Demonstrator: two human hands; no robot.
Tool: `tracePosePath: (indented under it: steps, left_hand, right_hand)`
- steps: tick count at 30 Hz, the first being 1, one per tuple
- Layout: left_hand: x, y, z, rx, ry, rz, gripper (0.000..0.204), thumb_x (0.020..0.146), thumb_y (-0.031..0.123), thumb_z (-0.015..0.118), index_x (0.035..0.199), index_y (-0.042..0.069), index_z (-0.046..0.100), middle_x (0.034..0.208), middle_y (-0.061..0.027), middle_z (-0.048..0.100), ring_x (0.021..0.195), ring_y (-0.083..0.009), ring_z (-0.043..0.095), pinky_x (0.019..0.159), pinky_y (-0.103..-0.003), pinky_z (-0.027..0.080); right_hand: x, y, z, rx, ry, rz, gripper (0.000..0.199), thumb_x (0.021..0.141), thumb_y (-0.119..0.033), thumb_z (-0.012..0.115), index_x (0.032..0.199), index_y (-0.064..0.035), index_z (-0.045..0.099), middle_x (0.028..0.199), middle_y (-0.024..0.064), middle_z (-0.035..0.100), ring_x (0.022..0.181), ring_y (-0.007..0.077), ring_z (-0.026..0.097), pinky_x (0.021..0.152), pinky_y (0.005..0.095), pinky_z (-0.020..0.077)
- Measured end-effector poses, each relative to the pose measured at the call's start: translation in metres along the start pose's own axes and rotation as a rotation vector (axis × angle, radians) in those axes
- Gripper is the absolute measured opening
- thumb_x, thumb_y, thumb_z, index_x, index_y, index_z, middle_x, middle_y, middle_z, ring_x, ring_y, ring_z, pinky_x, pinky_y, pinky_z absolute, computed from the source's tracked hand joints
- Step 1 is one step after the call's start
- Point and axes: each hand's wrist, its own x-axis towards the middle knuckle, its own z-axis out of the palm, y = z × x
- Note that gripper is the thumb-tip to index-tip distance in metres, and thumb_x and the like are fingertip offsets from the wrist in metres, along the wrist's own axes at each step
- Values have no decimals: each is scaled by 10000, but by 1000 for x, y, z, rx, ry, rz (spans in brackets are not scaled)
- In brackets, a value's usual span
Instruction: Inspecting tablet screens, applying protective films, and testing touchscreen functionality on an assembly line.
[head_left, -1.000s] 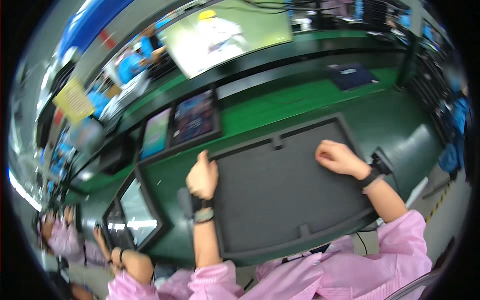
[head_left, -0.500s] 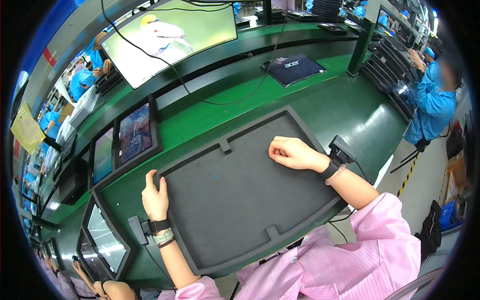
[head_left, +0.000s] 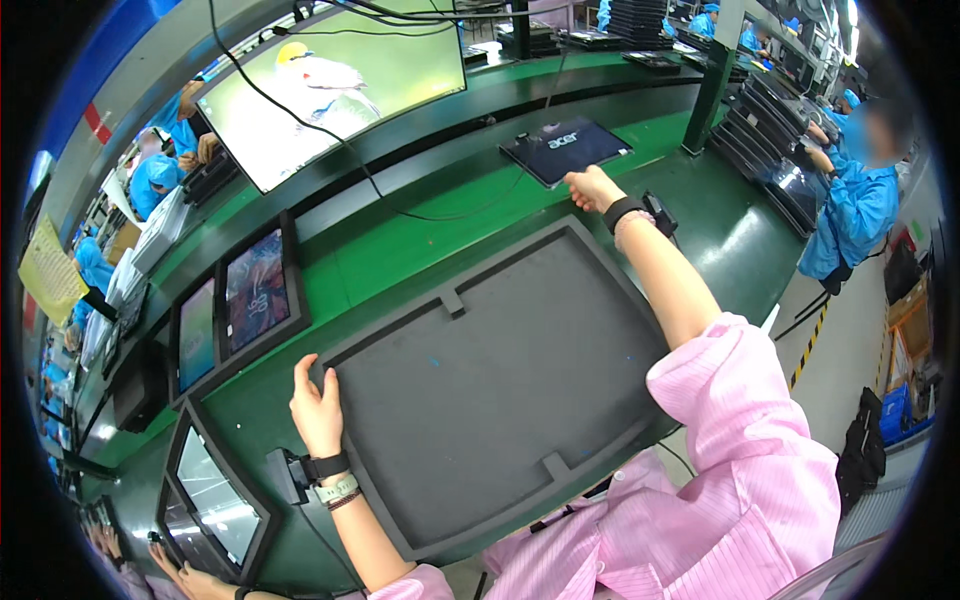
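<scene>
In front of me lies a large shallow black tray [head_left: 500, 400] with a raised rim and small notched tabs. My left hand [head_left: 318, 415] is beside its left rim, thumb and forefinger apart, holding nothing. Past the tray's far corner, my right hand [head_left: 596, 190] reaches to the near edge of a dark flat screen panel [head_left: 565, 150]. Its fingers are curled together; whether they grip the panel or only lie by its edge, I cannot make out. Both wrists wear a black strap with a small device.
A large lit monitor [head_left: 335, 90] stands at the back, with cables [head_left: 340, 140] hanging before it. To the left are two framed tablets [head_left: 255, 290] and another black frame with bright panels [head_left: 215, 490]. Stacked dark panels [head_left: 760, 140] and a person in blue [head_left: 860, 210] are at the right.
My right hand has moved from above the tray, away from me, to the dark screen panel's near edge. My left hand stays by the tray's left rim. The whole view has shifted slightly.
</scene>
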Motion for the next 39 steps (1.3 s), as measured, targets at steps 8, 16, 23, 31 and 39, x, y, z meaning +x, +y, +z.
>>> tracePosePath:
  steps: [8, 16, 23, 31, 39]
  left_hand:
    - [-8, 0, -2, 17, 4, -37, 275, 768, 139, 602, 1029, 93, 532, 470, -26, 274, 411, -131, 291, 413, -313, 278]
    - [-6, 1, 0, 37, -1, -61, 285, 769, 158, 592, 1038, 96, 520, 461, -50, 309, 397, -174, 331, 427, -340, 310]
    - [-2, 0, -1, 7, 18, -65, 280, 767, 164, 594, 1031, 101, 524, 459, -44, 317, 397, -172, 343, 426, -344, 315]
    - [-7, -2, 0, 9, 22, -69, 284, 760, 196, 607, 1025, 128, 533, 469, -68, 392, 414, -217, 443, 442, -370, 356]
    - [-8, -6, 3, -6, 59, -23, 266, 756, 188, 619, 1002, 116, 547, 457, -47, 363, 414, -154, 393, 439, -339, 331]
  right_hand:
    - [32, -9, 46, -472, 199, -60, 204, 732, -148, 546, 758, 48, 596, 673, 137, 604, 592, 216, 597, 559, 310, 461]
    - [21, -21, 63, 86, 203, 163, 178, 747, -22, 490, 864, 79, 579, 824, 193, 608, 677, 273, 632, 526, 348, 541]
    - [38, -31, 81, 922, 266, -79, 215, 737, -50, 555, 907, 75, 514, 824, 164, 578, 728, 268, 604, 605, 410, 533]
    - [39, -33, 46, 1420, 0, 208, 412, 821, -371, 485, 1046, -26, 476, 957, 149, 561, 853, 277, 560, 771, 437, 471]
    - [22, -41, 29, 1392, 101, 236, 189, 839, -126, 447, 1002, -36, 481, 1019, 115, 547, 901, 263, 556, 789, 463, 478]
